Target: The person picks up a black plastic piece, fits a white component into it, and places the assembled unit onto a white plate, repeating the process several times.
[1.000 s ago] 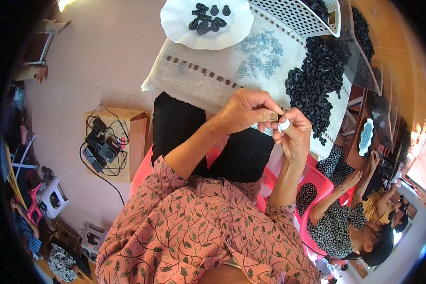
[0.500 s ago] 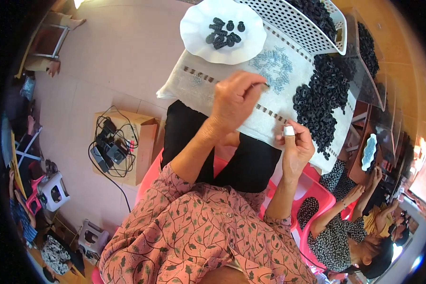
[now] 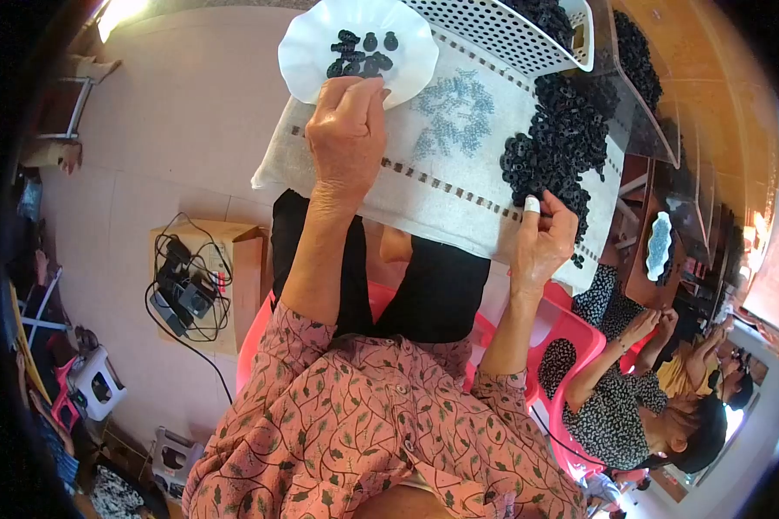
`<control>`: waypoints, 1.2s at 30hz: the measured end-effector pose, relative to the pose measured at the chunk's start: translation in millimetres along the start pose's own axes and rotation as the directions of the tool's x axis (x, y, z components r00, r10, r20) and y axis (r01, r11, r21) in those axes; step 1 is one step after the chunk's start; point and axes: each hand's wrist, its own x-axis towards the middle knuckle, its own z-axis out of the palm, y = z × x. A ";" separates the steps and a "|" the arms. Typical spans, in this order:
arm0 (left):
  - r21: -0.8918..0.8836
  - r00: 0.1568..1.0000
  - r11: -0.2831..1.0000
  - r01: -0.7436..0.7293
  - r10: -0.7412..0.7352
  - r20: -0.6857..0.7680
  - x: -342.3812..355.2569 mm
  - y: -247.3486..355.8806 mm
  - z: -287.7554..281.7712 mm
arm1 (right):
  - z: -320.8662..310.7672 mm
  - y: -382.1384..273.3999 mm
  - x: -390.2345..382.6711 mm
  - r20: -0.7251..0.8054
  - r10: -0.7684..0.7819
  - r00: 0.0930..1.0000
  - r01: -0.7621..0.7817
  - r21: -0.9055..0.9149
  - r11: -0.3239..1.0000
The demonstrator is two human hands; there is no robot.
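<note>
Left hand (image 3: 348, 130) now at white dish (image 3: 307, 52)

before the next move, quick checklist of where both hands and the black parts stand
1. Left hand over the white dish rim, fingertips at its edge: ok.
2. Part released into the dish: cannot tell, the fingers hide it.
3. Finished black pieces sit inside the dish, none on its rim: ok.
4. Right hand at the near edge of the black parts pile, fingertip covered in white: ok.
5. Right hand holding a part: cannot tell.
6. Small grey parts within reach on the cloth: ok.
</note>
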 end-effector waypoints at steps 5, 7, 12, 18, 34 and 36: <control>-0.044 0.995 0.998 -0.040 0.036 -0.088 0.8 8.3 -6.4 | 3.7 0.5 5.7 0.068 -0.013 0.998 0.024 -0.162 0.987; -0.099 0.998 0.994 -0.045 0.040 -0.055 -5.7 9.1 -6.4 | 5.0 2.7 7.5 0.079 -0.009 0.997 0.025 -0.210 0.977; -0.196 0.991 0.980 0.036 -0.011 0.130 -19.3 23.5 -7.6 | 7.5 0.2 11.5 0.069 -0.031 0.997 0.049 -0.286 0.957; -0.009 0.903 1.000 0.018 -0.012 0.429 -28.9 26.7 -13.7 | 7.5 -3.2 14.4 0.095 -0.008 0.995 0.040 -0.339 0.940; -0.057 0.922 0.998 0.038 -0.013 0.388 -31.7 25.9 -7.2 | 8.6 -37.7 -18.4 0.380 0.259 0.888 -0.445 0.573 0.688; -0.103 0.928 0.993 0.062 -0.019 0.373 -30.8 26.8 -7.8 | 9.5 -39.1 -21.0 0.443 0.269 0.855 -0.504 0.592 0.629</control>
